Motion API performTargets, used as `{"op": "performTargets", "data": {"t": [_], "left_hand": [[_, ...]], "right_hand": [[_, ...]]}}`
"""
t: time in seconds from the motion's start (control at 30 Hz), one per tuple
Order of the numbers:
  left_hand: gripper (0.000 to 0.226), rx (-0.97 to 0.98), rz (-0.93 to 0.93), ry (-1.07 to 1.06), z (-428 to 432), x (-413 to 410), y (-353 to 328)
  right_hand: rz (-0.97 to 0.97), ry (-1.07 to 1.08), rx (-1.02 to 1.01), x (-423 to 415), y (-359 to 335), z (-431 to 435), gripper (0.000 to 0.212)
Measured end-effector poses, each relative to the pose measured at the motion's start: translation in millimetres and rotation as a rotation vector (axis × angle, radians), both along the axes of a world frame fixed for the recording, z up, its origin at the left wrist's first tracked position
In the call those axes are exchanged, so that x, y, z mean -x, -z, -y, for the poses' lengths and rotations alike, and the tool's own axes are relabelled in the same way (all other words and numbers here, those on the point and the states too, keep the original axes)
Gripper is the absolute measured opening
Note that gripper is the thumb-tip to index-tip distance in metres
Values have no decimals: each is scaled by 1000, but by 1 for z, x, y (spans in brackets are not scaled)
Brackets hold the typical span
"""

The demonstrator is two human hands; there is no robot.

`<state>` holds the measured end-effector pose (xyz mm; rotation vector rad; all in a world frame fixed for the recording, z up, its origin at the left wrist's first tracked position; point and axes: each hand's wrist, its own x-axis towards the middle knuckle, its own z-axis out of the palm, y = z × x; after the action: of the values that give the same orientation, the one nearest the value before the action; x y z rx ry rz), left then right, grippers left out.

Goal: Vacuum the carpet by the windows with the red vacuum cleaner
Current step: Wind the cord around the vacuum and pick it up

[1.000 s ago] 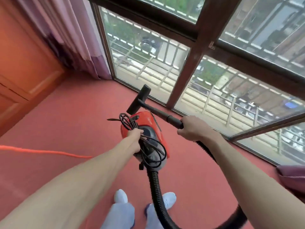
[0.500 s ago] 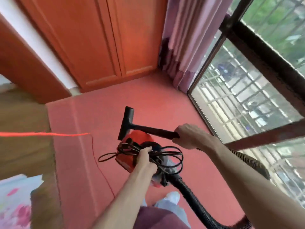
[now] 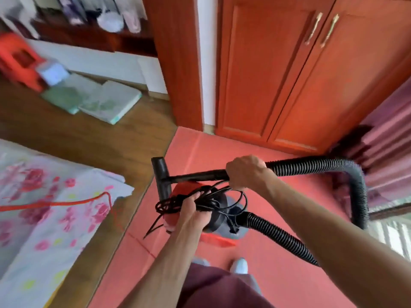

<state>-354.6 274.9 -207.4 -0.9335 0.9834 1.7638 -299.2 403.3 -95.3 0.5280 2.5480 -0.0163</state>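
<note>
Vacuum cleaner (image 3: pixel 185 190): carried low over red carpet (image 3: pixel 278 285), near feet.
Left hand (image 3: pixel 193 211): grips it plus cord bundle (image 3: pixel 166 205); dangling end may snag.
Right hand (image 3: pixel 246 172): fist round wand (image 3: pixel 200 175).
Hose (image 3: pixel 311 166): loop close by curtain (image 3: pixel 389 130); could catch there.

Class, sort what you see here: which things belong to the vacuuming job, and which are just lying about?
Job: vacuum; hose; wand, gripped by the right hand; nozzle; cord, gripped by the left hand; carpet.

Lying about: green pads on the wood floor; red stool, blurred; floral sheet; curtain.
</note>
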Motion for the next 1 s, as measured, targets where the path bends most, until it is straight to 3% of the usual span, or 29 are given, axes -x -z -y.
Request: {"op": "performTargets", "data": {"t": [0.13, 0.33, 0.4, 0.6, 1.0], "left_hand": [[27, -99, -4, -260, -13, 27, -22], [21, -219, 33, -506, -23, 71, -42], [22, -244, 62, -570, -24, 90, -42], [20, -322, 124, -687, -47, 178, -24], [25, -442, 130, -883, -58, 412, -18]], "right_hand": [[-116, -165, -126, 48, -19, -18, 27], [-62, -371, -206, 130, -45, -20, 13], [-43, -444, -238, 161, -46, -15, 19], [43, -695, -344, 270, -38, -14, 25], [88, -858, -424, 540, -38, 15, 9]]}}
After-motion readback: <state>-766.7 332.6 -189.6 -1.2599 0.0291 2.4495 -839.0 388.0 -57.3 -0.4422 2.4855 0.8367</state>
